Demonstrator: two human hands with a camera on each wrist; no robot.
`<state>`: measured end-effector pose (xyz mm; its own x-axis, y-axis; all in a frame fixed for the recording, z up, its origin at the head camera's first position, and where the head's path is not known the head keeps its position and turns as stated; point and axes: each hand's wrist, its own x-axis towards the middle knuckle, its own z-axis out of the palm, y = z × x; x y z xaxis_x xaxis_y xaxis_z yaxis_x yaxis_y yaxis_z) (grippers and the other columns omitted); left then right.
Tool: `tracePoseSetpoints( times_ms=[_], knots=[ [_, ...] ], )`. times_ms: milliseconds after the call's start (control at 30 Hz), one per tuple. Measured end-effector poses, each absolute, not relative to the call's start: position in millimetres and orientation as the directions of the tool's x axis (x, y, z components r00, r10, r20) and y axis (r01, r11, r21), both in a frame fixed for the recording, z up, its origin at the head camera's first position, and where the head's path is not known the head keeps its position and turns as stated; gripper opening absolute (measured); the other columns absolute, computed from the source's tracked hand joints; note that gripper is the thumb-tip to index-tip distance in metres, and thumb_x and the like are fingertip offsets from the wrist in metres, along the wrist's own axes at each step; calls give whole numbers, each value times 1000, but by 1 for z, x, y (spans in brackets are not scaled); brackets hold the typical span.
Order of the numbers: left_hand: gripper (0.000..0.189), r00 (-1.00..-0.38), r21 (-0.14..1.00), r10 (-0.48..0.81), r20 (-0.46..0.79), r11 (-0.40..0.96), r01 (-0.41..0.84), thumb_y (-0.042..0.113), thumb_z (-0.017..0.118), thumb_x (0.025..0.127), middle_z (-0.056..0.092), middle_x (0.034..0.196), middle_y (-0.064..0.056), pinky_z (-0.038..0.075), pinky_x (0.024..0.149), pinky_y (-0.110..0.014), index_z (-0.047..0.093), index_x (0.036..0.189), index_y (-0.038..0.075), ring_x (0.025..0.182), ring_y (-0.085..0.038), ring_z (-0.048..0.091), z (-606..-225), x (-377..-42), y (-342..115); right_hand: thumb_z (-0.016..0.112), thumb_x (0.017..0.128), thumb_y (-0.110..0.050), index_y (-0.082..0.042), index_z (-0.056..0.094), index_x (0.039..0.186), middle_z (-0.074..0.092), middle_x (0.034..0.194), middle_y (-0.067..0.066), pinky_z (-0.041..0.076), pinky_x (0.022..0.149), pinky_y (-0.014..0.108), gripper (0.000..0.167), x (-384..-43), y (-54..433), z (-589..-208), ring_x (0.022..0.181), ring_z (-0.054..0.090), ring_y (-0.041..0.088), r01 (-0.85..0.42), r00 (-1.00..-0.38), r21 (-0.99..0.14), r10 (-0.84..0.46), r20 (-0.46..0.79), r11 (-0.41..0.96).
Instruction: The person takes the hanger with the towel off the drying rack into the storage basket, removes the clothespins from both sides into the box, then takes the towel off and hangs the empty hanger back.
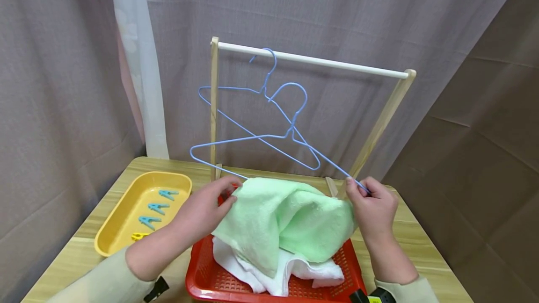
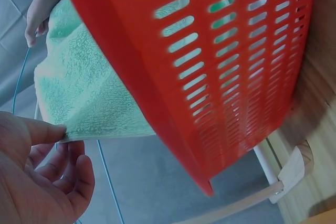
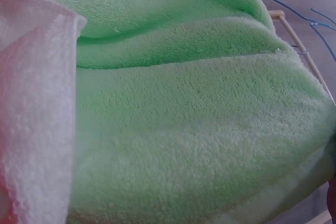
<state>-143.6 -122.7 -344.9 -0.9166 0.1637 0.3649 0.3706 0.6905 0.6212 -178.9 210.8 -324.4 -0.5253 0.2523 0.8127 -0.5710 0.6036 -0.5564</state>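
Note:
In the head view a light green towel drapes over the lower part of a blue wire hanger. My left hand is at the towel's upper left; the left wrist view shows its thumb and forefinger pinching the towel's edge. With my right hand I grip the hanger's right end, with the towel's right side close against the hand. Green pile fills most of the right wrist view. Beneath it, a white towel lies in a red slotted basket.
Behind stands a wooden rack with a white rod, from which a second blue hanger hangs. On the left of the table, a yellow tray holds three blue clothespins and a yellow one.

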Motion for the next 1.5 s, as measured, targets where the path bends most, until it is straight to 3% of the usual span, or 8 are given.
tracePoseSetpoints(
  times_ms=[600, 1100, 1500],
  knots=[
    [28, -924, 630, 156, 350, 690, 355, 13, 70, 92, 62, 85, 12, 49, 72, -33, 62, 115, 27, 77, -8, 57, -346, -143, -128, 72, 76, 6, -5, 41, 52, 36, 51, -11, 23, 46, 21, 40, -165, 199, -311, 51, 28, -8, -582, -542, -550, 219, 811, 599],
    [28, -929, 630, 143, 341, 699, 339, 13, 70, 92, 61, 85, 13, 48, 71, -33, 62, 114, 27, 76, -9, 56, -348, -142, -131, 72, 78, 5, -3, 42, 54, 37, 52, -13, 24, 47, 22, 40, -162, 198, -307, 51, 29, -8, -547, -580, -593, 243, 777, 591],
    [29, -939, 646, 131, 317, 695, 315, 13, 70, 92, 61, 86, 12, 48, 72, -33, 61, 115, 28, 77, -9, 57, -351, -142, -133, 72, 78, 5, -4, 42, 53, 36, 51, -13, 23, 46, 22, 40, -165, 201, -310, 50, 28, -7, -551, -576, -590, 242, 781, 590]
  ],
)
